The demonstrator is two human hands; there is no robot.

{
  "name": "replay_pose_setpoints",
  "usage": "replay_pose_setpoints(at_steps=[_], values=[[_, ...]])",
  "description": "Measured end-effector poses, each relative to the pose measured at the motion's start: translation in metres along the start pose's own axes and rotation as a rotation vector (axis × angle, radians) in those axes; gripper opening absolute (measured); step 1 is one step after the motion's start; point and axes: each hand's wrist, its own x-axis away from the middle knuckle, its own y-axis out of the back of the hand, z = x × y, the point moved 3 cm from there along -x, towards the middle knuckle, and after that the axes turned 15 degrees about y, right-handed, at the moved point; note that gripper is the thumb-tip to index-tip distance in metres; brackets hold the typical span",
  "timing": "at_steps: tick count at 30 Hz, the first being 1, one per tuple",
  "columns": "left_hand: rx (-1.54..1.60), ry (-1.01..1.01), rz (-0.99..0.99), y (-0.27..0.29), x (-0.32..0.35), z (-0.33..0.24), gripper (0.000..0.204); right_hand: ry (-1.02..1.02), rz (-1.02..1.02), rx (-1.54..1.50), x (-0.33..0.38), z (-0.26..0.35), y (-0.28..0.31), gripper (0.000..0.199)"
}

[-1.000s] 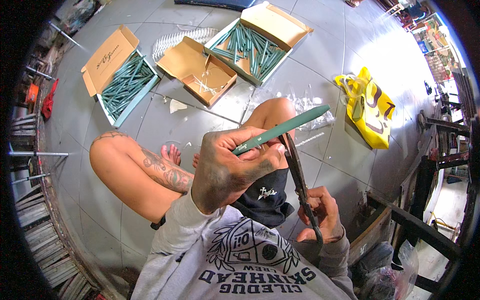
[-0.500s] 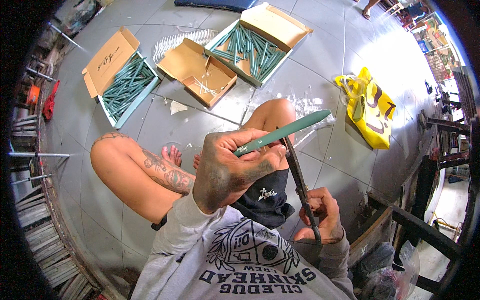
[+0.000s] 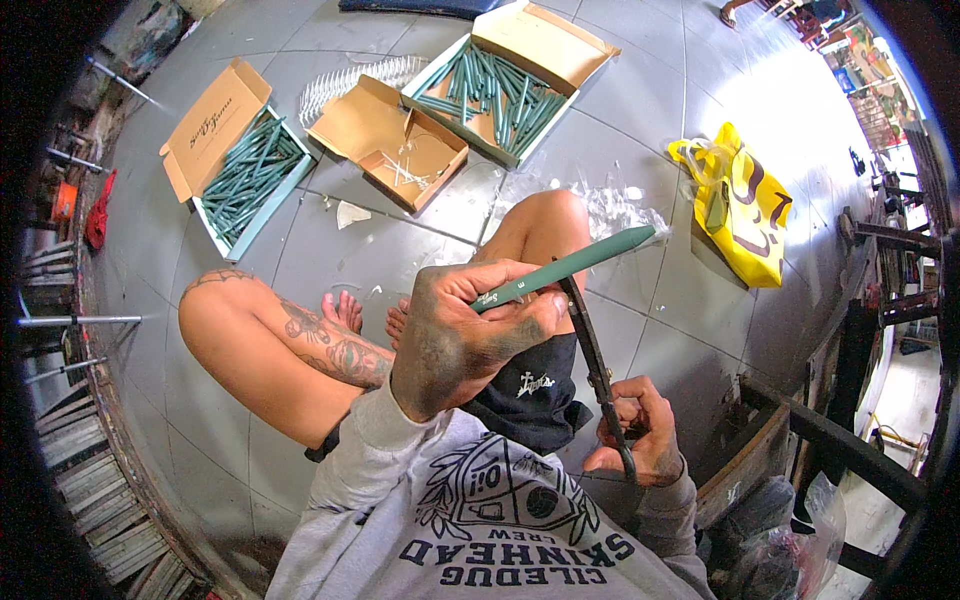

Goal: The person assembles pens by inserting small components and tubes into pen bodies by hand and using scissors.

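Pen tip is sitting slightly lower in view than half a second ago, and the floor boxes are showing a bit further left; both hands are keeping nearly the same pose. Left hand [image 3: 440, 340] is gripping the green pen [image 3: 575, 268], fingers and thumb pinching near its lower end, tip pointing up and right. Pen is hovering above the person's lap, in front of the right knee [image 3: 545, 215]. Right hand [image 3: 660, 440] is holding the dark scissors [image 3: 597, 372], fingers curling around the handle; blades are reaching up to the pen beside the left thumb, contact can't be told. Two lidded boxes, left [image 3: 212, 118] and right [image 3: 545, 45], are lying on the tiled floor [image 3: 700, 310], both holding many green pens. Small brown carton [image 3: 352, 112] is sitting between them, holding thin white sticks [image 3: 405, 172]. Clear ridged plastic [image 3: 350, 88] is lying behind the carton. Crumpled clear plastic [image 3: 625, 210] is lying beyond the right knee; yellow bag [image 3: 745, 225] is resting further right.
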Motion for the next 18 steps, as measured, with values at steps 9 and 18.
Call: replay_pose_setpoints(at_steps=[9, 18], values=[[-0.029, 0.100, -0.197, 0.020, 0.008, 0.009, 0.019, -0.173, -0.001, 0.404, 0.007, -0.045, -0.027, 0.062], [-0.092, 0.039, -0.428, 0.023, 0.027, 0.023, 0.020, -0.129, 0.329, 0.776, 0.038, -0.103, -0.080, 0.061]])
